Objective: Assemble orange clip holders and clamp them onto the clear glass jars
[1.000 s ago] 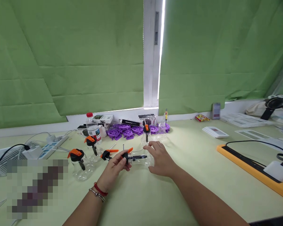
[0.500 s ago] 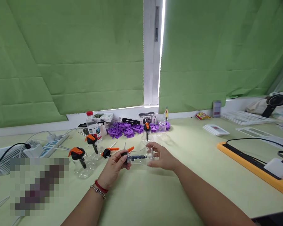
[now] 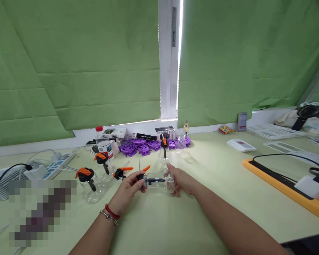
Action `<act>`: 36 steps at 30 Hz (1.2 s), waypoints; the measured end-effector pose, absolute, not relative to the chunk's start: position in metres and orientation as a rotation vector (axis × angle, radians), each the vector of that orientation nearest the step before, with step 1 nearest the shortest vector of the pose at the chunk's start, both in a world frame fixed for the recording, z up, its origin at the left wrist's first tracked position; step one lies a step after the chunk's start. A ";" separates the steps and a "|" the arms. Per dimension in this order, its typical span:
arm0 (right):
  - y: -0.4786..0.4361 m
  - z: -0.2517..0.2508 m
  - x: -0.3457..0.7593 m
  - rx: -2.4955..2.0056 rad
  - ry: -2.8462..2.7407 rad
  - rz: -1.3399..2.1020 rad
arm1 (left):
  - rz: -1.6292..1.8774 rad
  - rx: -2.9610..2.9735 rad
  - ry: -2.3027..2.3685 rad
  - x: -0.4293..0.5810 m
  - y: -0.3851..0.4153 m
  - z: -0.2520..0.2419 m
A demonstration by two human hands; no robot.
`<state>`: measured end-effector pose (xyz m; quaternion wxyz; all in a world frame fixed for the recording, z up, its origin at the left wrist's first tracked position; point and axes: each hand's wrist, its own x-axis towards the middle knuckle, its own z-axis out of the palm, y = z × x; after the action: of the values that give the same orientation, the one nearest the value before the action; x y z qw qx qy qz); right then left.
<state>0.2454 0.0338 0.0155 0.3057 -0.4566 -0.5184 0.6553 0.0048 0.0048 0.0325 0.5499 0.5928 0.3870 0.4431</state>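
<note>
A clear bottle lies sideways between my hands, above the table. My left hand is closed around the black pump sprayer head at its neck. The head's dark pump tube runs inside the bottle, and its orange lever and thin metal nozzle stick out beyond my fingers. My right hand wraps round the wide base end of the bottle. Just left of my left hand lies a loose sprayer head with an orange lever.
Bottles with sprayer heads stand at left, behind it, and farther back. Purple plastic parts, a red-capped bottle and boxes line the window. A power strip sits left, an orange bar right.
My right hand has turned around the bottle's base, its fingers now lower on the far side. My left hand keeps its hold on the sprayer head. The view has shifted slightly.
</note>
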 end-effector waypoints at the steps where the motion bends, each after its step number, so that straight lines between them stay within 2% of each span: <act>1: 0.035 0.014 0.246 -1.226 -1.345 1.760 | 1.043 1.419 0.924 0.006 0.004 0.034; 4: 0.036 0.014 0.249 -1.198 -1.308 1.790 | 1.042 1.403 0.935 0.008 0.003 0.036; 11: 0.027 0.031 0.263 -0.807 -1.472 1.719 | 1.141 1.294 0.941 0.005 0.008 0.029; 19: 0.041 0.014 0.257 -1.181 -1.492 1.753 | 1.112 1.398 0.947 0.007 0.004 0.034; 27: 0.027 0.030 0.265 -0.858 -1.494 1.610 | 1.149 1.363 0.937 0.004 0.010 0.027; 32: 0.034 0.022 0.260 -1.066 -1.507 1.762 | 1.123 1.401 0.929 0.005 0.005 0.032; 36: 0.038 0.014 0.257 -1.162 -1.547 1.707 | 1.108 1.436 0.954 0.007 0.003 0.035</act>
<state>0.2571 0.0383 0.0143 0.2769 -0.4327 -0.5762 0.6357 0.0072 0.0029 0.0345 0.5194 0.5987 0.3980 0.4619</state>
